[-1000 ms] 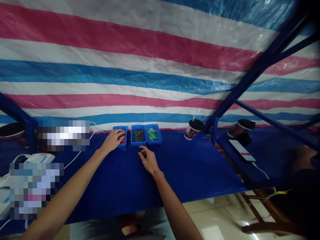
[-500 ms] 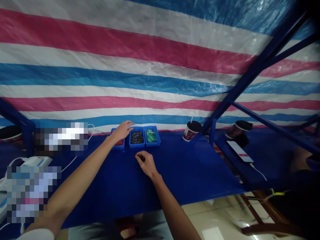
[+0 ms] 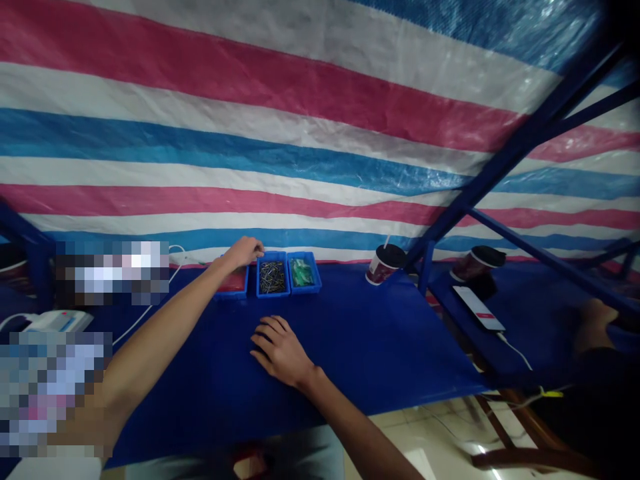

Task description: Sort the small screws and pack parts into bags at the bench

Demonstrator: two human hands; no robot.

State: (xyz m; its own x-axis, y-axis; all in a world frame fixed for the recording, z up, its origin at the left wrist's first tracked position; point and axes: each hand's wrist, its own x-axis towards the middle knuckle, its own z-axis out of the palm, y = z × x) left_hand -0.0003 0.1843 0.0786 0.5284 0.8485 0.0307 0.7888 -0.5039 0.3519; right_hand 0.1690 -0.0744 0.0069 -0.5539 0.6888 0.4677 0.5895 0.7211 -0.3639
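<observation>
Three small blue bins stand side by side toward the back of the blue table. The left bin (image 3: 235, 294) holds something red, partly covered by my left forearm. Many thin metal screws or nails (image 3: 273, 277) fill the middle bin (image 3: 273, 293). In the right bin (image 3: 305, 289) lie green pieces (image 3: 302, 272). My left hand (image 3: 244, 251) is above the left bin, its fingers curled closed by the middle bin's back left corner; what they grip, if anything, is hidden. My right hand (image 3: 281, 350) lies palm down on the table with fingers spread, in front of the bins.
A dark-lidded cup (image 3: 384, 265) with a straw stands right of the bins, by a blue metal frame (image 3: 425, 267). Beyond it are another cup (image 3: 475, 264) and a phone (image 3: 479, 308) on a cable. A white power strip (image 3: 63, 321) and pixelated items lie left.
My right hand has gone from a closed pinch to spread flat on the table, slightly nearer me. My left hand's fingers have curled in from a stretched pose. The view has shifted slightly.
</observation>
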